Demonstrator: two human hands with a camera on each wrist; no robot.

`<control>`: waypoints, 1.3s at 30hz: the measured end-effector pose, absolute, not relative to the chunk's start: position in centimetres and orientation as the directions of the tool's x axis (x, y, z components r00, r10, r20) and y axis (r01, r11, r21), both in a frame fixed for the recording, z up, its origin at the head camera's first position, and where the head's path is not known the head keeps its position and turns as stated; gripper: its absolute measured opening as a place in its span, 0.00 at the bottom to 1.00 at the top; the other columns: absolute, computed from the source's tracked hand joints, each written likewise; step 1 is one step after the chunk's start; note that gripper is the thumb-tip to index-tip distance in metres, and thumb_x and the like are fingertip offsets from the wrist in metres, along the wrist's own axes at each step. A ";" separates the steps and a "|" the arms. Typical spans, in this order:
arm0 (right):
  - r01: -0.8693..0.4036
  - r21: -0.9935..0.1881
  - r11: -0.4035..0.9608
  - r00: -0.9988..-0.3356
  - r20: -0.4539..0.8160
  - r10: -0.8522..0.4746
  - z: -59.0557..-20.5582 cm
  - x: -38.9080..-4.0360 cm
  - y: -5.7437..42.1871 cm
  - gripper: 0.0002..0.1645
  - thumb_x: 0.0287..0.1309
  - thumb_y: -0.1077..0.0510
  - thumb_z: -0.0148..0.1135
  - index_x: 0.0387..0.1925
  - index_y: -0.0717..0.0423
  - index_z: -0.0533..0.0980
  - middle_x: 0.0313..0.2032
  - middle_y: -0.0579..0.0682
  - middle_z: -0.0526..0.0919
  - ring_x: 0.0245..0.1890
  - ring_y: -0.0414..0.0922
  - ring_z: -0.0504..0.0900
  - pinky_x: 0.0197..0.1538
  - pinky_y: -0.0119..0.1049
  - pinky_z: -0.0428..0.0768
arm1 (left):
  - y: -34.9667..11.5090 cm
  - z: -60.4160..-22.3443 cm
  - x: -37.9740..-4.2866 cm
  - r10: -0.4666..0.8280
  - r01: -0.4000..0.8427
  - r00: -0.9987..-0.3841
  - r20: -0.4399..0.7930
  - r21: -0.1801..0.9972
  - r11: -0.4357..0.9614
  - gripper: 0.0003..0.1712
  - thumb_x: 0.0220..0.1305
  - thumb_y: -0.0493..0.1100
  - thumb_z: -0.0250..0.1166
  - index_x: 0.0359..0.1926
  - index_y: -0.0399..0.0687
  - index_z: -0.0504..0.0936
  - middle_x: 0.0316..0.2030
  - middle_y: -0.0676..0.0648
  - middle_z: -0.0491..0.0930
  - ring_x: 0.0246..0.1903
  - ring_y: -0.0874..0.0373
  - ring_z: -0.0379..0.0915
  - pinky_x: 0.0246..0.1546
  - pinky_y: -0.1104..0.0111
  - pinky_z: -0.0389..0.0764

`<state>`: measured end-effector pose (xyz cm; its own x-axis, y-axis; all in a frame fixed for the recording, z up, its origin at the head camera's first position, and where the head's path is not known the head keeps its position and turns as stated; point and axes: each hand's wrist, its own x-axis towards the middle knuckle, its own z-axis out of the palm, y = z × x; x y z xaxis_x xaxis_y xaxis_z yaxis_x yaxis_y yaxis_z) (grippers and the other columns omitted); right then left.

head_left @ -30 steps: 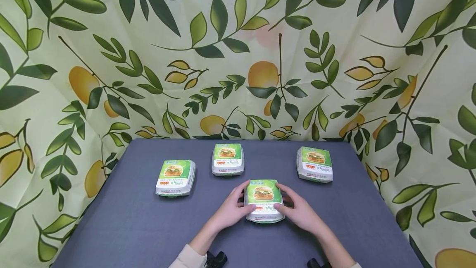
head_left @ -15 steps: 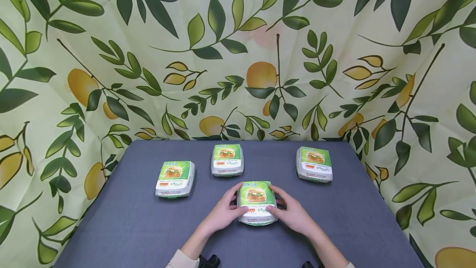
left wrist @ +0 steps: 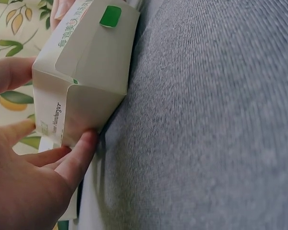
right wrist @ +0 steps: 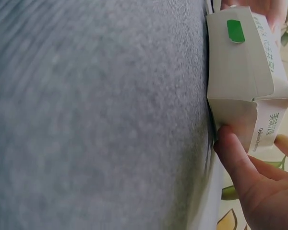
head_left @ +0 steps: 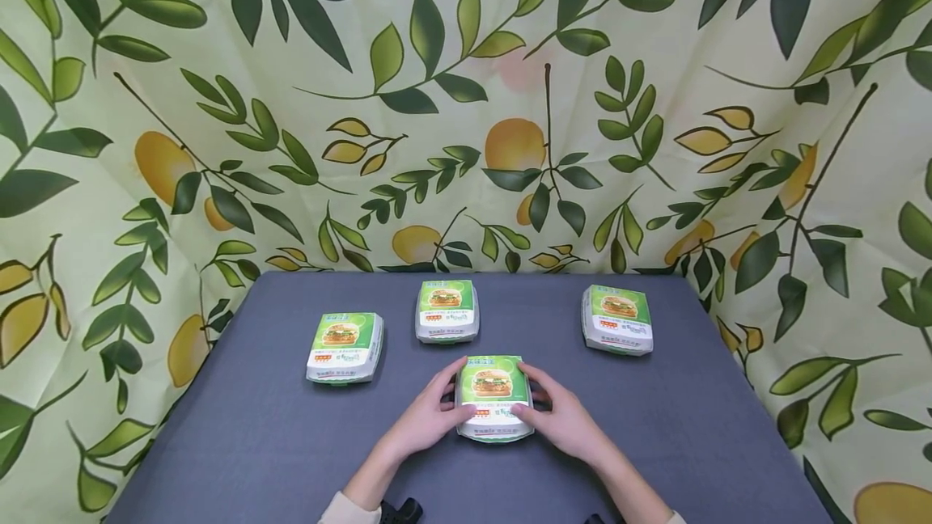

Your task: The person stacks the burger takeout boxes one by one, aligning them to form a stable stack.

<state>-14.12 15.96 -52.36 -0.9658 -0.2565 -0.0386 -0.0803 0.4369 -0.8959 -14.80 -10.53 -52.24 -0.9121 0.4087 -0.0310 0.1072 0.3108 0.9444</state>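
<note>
One burger box [head_left: 493, 384] | clamped between left hand [head_left: 428, 417] and right hand [head_left: 561, 420] | thumbs [head_left: 526, 415] on top

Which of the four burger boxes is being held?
The nearest box: left hand and right hand grip its sides. The other three boxes sit untouched farther back.

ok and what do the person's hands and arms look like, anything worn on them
The left hand and right hand are bare, no gloves showing. A cream sleeve shows on the left arm, beside a black device; on the right, only a pale sleeve edge and a black tip show.
</note>
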 end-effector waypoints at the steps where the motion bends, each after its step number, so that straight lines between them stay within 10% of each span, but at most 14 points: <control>1: -0.081 -0.897 0.435 -0.965 -0.039 -0.259 -52.3 -14.1 15.9 0.42 0.61 0.46 0.73 0.73 0.48 0.68 0.70 0.61 0.69 0.58 0.54 0.80 0.52 0.40 0.80 | -10.6 -52.3 -14.8 0.408 0.111 -0.913 -0.028 0.943 0.314 0.42 0.69 0.47 0.68 0.79 0.52 0.58 0.74 0.35 0.57 0.67 0.37 0.65 0.60 0.52 0.76; 39: -0.012 -0.938 0.347 -0.924 -0.122 -0.363 -51.3 -14.5 17.0 0.52 0.58 0.51 0.75 0.78 0.51 0.57 0.72 0.65 0.63 0.66 0.63 0.70 0.62 0.51 0.77 | -10.8 -51.3 -15.2 0.428 0.166 -0.903 -0.019 0.906 0.390 0.45 0.69 0.52 0.67 0.79 0.46 0.57 0.73 0.34 0.59 0.64 0.37 0.68 0.57 0.53 0.79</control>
<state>-14.53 17.00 -51.31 -0.9236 -0.3634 -0.1220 -0.0125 0.3467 -0.9379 -15.21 -10.80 -51.27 -0.9034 0.4284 -0.0189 0.1659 0.3898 0.9058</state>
